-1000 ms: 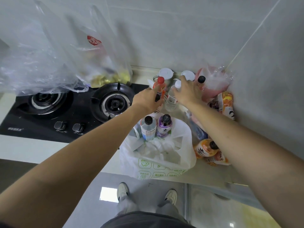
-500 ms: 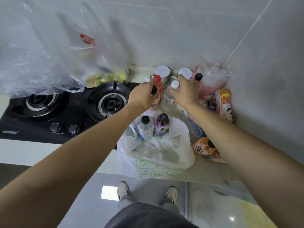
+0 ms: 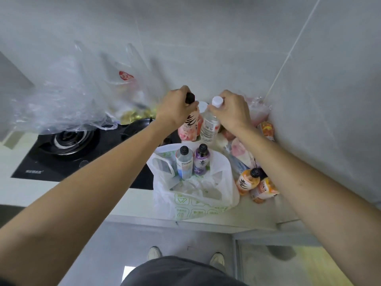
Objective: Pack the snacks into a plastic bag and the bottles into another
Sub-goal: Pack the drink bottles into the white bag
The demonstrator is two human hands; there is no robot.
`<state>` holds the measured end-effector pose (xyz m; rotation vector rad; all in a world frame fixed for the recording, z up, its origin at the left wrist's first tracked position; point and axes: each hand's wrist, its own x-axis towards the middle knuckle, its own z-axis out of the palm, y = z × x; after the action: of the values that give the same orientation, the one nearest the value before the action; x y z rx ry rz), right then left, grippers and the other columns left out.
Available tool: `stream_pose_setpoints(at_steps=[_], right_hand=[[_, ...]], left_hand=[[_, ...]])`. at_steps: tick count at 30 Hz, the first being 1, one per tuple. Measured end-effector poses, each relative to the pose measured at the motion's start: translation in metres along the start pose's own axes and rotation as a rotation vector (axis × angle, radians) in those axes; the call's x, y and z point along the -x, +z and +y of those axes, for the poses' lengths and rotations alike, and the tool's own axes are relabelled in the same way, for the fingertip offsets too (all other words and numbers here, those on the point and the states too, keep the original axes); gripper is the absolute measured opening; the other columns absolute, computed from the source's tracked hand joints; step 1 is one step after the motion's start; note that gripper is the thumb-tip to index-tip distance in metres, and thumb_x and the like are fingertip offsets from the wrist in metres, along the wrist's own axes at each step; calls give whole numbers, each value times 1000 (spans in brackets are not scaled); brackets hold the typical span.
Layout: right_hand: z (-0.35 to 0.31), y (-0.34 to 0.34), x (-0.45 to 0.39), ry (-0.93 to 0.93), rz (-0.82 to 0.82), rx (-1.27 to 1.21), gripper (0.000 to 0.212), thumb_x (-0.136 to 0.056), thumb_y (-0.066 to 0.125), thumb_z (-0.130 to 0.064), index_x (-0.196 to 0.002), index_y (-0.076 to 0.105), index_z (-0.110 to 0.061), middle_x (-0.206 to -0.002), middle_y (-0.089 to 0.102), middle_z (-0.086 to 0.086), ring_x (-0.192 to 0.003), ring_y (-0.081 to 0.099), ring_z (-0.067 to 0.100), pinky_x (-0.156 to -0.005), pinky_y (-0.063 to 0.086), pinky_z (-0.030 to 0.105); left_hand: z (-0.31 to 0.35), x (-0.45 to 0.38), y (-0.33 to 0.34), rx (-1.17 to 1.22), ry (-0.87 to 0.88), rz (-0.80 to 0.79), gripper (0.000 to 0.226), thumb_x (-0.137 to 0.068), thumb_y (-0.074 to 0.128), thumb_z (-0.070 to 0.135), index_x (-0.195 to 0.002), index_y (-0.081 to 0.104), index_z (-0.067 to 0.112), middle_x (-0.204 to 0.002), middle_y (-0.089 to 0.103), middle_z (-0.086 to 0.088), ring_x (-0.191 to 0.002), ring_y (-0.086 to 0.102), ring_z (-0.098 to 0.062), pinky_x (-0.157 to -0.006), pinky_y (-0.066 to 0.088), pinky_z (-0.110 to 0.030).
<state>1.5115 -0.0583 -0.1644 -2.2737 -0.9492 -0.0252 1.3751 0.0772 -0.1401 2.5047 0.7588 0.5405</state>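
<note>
**Two more bottles on the way to the bag**

With the fingers of each hand wrapped tight round a bottle neck, two drinks hang in the air above the counter. The left hand [image 3: 177, 109] grips a pink bottle [image 3: 189, 129] with a black cap. The right hand [image 3: 231, 112] grips a clear water bottle [image 3: 210, 125] with a white cap. The two bottles are side by side, just past the far edge of the white bag [image 3: 195, 195].

The white bag sits open near the front of the counter. Two bottles stand in it: a pale blue one [image 3: 184, 165] on the left and a purple one [image 3: 202, 162] on the right. So I think the bottle packing is partly done, and the two held bottles look set to go in next.

Still left out are an orange bottle [image 3: 247, 180] lying just right of the bag and some snack packets [image 3: 266, 189] by the wall. A white-capped thing shows behind the hands; I cannot tell what it is.

On the far left, a clear bag [image 3: 68, 104] slumps over the stove [image 3: 68, 149]. Something yellow lies in it, maybe snacks, but it is too blurry to say.
</note>
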Motion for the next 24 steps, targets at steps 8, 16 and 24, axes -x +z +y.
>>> stream_pose_setpoints(at_steps=[8,16,24], right_hand=[[-39,-62,49,-37,129,7,30,-79,75,-47,-93,69,-22,-86,72,-2,-80,65,22,-66,51,33],[-43,-76,102,-52,107,24,25,-79,75,-44,-85,64,-23,-77,65,-5,-74,62,21,-60,44,32],[-20,-31,142,-15,-76,-18,24,-81,79,-39,-83,63,-21,-73,63,-9,-69,62,14,-56,48,33]], left_hand=[[30,40,-59,-21,47,46,34,-89,71,37,-108,66,9,-103,72,-14,-95,65,-33,-76,55,-44],[27,94,-56,39,32,-29,29,-89,71,36,-98,64,10,-89,67,-6,-81,61,-25,-64,46,-35],[8,131,-13,38,37,-134,23,-87,72,34,-84,54,20,-72,58,4,-72,60,-25,-61,43,-34]])
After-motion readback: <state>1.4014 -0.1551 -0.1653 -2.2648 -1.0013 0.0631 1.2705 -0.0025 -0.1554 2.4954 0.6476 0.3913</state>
